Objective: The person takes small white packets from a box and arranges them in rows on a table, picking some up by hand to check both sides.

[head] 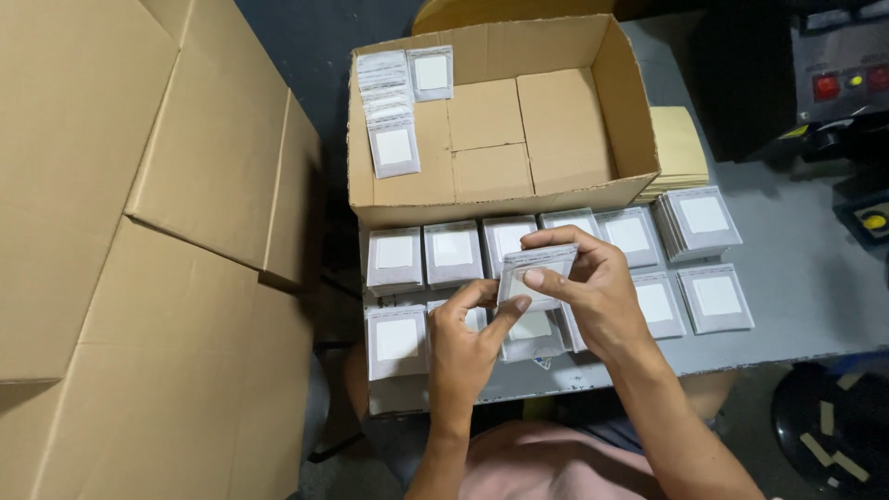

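While you square the packets at frame centre:
Right hand (593, 292): pinches small stack of grey packets (542, 275) from above.
Left hand (463, 347): fingers closed under the stack, steadying.
Open box (593, 120): upper centre, within reach.

grey white-labelled packets (454, 252) before open carton (505, 130)

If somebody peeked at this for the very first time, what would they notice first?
Probably the two hands in the middle: the left hand and right hand together hold a small stack of grey packets with white squares. Under them, rows of matching packet stacks cover the grey table. Behind sits an open cardboard box, with just a few packets in its far left corner.
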